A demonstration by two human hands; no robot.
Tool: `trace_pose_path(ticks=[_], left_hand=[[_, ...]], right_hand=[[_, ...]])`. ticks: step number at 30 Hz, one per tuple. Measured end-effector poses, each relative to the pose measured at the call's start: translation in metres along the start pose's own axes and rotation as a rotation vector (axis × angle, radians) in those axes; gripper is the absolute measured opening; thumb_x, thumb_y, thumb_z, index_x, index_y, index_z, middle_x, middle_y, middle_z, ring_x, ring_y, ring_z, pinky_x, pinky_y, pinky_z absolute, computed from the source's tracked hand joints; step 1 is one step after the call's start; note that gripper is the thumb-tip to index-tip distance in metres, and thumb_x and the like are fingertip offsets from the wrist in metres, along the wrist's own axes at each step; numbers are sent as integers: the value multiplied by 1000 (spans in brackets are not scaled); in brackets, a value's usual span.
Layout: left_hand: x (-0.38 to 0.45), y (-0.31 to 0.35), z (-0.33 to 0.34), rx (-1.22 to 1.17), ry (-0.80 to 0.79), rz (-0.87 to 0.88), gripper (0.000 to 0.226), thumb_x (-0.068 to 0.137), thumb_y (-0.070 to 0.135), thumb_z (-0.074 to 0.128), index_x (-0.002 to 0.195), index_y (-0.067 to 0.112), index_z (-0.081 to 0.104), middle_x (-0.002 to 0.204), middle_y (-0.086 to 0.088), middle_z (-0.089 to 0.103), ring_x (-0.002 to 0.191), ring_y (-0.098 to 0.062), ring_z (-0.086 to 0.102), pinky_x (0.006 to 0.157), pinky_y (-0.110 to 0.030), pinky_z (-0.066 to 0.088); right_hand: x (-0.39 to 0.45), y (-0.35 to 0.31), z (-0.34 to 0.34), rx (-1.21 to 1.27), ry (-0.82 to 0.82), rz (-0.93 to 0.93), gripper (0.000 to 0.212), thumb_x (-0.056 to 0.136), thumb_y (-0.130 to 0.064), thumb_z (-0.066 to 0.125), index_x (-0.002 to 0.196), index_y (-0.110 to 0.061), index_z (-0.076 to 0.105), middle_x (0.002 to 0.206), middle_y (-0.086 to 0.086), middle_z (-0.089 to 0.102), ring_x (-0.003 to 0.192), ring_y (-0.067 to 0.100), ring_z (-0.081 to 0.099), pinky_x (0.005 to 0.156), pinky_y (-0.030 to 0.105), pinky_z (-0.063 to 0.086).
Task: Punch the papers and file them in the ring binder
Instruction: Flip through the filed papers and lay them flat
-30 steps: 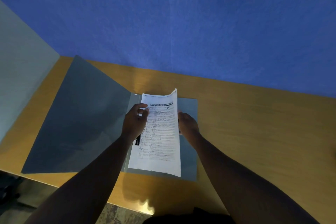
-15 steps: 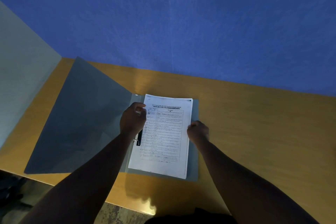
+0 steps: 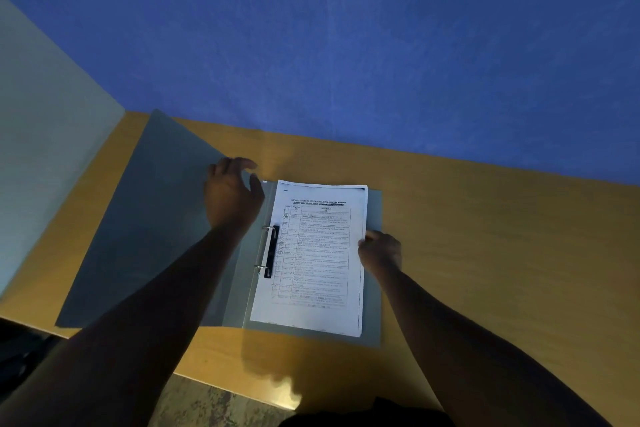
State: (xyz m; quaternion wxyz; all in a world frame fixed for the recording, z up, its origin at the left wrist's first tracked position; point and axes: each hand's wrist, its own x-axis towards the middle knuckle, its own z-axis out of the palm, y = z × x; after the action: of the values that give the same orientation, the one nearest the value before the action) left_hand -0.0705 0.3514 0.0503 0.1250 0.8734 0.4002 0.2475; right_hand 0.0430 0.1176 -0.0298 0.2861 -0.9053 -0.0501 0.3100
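On the right half of the open ring binder (image 3: 145, 236), papers (image 3: 318, 260) lie flat, threaded on the rings (image 3: 265, 248). Right hand (image 3: 379, 251) pinches their right edge. Left hand (image 3: 232, 192), fingers loosely spread, hovers over the binder's left cover, gripping nothing. Binder lies on wooden desk (image 3: 485, 253).

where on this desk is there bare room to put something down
Bare desk runs right of the binder to the blue wall, and a narrow strip behind the papers. The left side is crowded: the open cover, left hand above it, right hand at the papers' edge.
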Motion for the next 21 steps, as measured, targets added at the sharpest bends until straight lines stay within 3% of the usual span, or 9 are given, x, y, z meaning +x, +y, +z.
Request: trace_pose_path(ticks=[6,9,12,15,18,21], left_hand=[[34,6,-31,208,156,158,30,78,26,60,108,22,63,119,-1,60,113,-31,51,88,-41,37],[45,4,-42,296,141,193,40,78,28,59,118,21,57,135,-3,52,129,-31,43,103,-47,32],[50,2,-50,367,110,149,52,78,30,59,127,19,49,149,-8,40,142,-33,30,115,-55,19],[56,0,-58,399,81,9,65,75,32,62,134,16,40,157,-14,29,147,-35,21,117,-60,13],[60,-5,-63,443,39,-99,77,74,34,66,141,14,32,158,-17,26,147,-36,20,116,-61,14],[63,-5,-71,446,13,-150,83,74,37,68,143,13,29,153,-18,33,138,-37,34,107,-58,30]], right_hand=[[-1,1,4,-24,8,12,26,84,-24,53,103,-14,68,106,8,67,92,23,62,72,20,39],[-2,-2,3,-63,20,9,27,85,-25,52,106,-11,64,110,10,64,97,24,60,73,21,37],[-1,-3,2,-37,12,28,32,85,-23,53,113,-11,62,115,9,61,101,24,60,73,21,38],[-2,-3,2,-35,-1,26,30,82,-23,53,109,-12,63,113,9,63,98,25,62,73,23,44],[-3,-2,1,-21,-5,27,30,77,-21,52,104,-12,62,110,9,65,94,26,64,75,25,49],[-5,-4,-1,-7,-18,33,38,78,-19,52,114,-11,60,116,8,63,100,27,63,81,27,51]])
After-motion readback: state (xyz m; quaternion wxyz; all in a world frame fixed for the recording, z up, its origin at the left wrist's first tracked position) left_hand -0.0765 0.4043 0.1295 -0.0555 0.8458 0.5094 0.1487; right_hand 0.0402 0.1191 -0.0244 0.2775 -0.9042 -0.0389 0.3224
